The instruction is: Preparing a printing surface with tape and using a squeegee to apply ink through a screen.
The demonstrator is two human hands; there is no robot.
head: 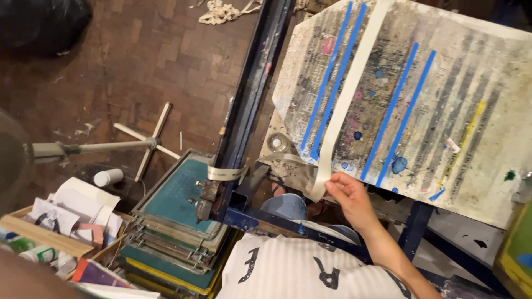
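Observation:
My right hand (350,198) reaches up from the lower right and pinches the lower end of a long beige tape strip (348,94). The strip runs diagonally up across a stained, ink-spattered printing board (471,127). Several blue tape strips (332,77) lie on the board on both sides of the beige one. The strip's bottom end curls off the board's lower edge at my fingertips. My left hand is not in the picture. My white shirt with dark letters (299,271) fills the bottom middle.
A dark blue metal press arm (249,94) runs down left of the board, with tape wrapped near its end. A stack of screen frames (177,221) sits below it. At the left are a wooden box of papers and bottles (50,232) and a grey stand (88,148) over parquet floor.

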